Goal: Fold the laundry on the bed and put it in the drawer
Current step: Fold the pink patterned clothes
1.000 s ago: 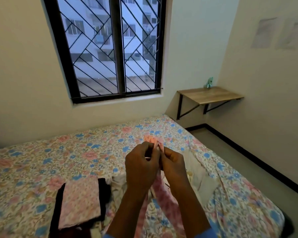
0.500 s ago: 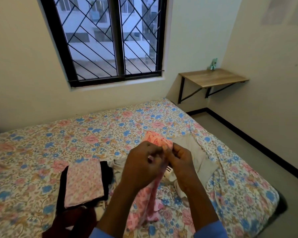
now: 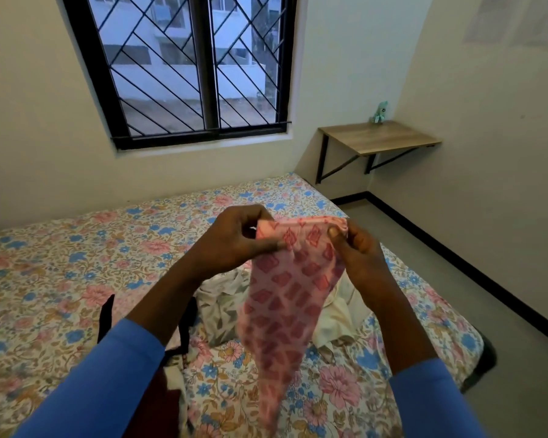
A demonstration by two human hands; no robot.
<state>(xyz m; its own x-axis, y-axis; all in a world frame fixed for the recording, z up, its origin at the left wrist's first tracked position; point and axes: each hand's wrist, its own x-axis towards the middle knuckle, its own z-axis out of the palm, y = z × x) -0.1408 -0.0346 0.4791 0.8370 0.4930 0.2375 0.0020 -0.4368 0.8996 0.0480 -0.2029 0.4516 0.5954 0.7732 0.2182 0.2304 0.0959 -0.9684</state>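
A pink cloth with red diamond prints hangs in the air above the bed. My left hand pinches its top left corner and my right hand pinches its top right corner, so the top edge is stretched between them. The cloth narrows to a point low over the sheet. Behind it lies a heap of pale, unfolded clothes. A dark folded pile sits to the left, mostly hidden by my left arm. No drawer is in view.
The bed has a floral sheet and fills the lower left. A barred window is in the far wall. A wooden wall shelf with a small teal figure stands at the right corner. Grey floor runs along the bed's right side.
My hands have moved apart and spread the pink cloth's top edge, which was bunched between them. The view has tilted downward and come closer to the hands.
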